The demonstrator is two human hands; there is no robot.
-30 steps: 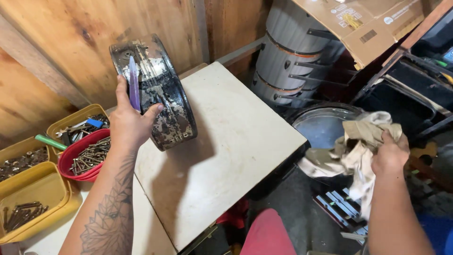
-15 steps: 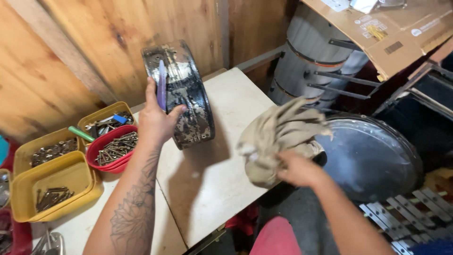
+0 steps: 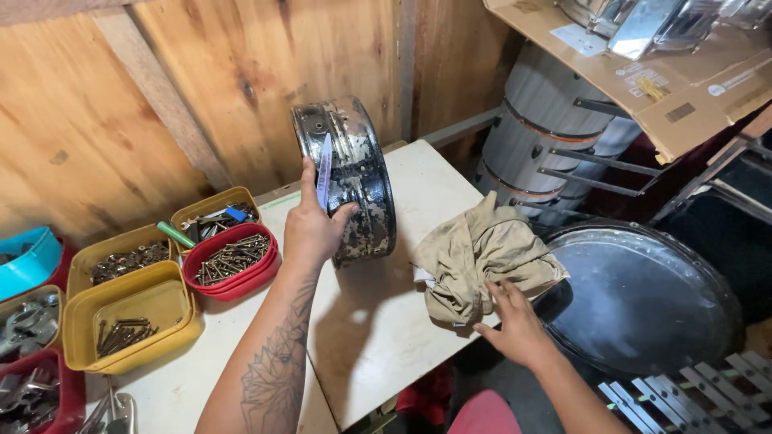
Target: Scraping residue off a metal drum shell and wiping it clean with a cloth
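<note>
Standing on its rim near the far edge of the pale worktable [image 3: 378, 321], a worn, round metal drum shell [image 3: 354, 177] is clamped by the left hand [image 3: 312, 229], thumb on one side and fingers curled over the peeling wall, with a thin light blade [image 3: 323, 170] pinned against the shell under that grip. The shell's round faces turn left and right, so its axis runs roughly across the table, and bare tabletop lies open in front of it toward the near edge. Just right of the shell a crumpled beige rag [image 3: 478, 257] hangs over the table's right edge; the right hand [image 3: 515, 325] rests flat on the rag's near side, fingers spread, gripping nothing. Left of the shell sit a red tub of screws [image 3: 232, 261] and yellow bins [image 3: 133, 309]. Plank walling rises close behind the shell; a dark round pan [image 3: 643, 297] lies beyond the rag.
</note>
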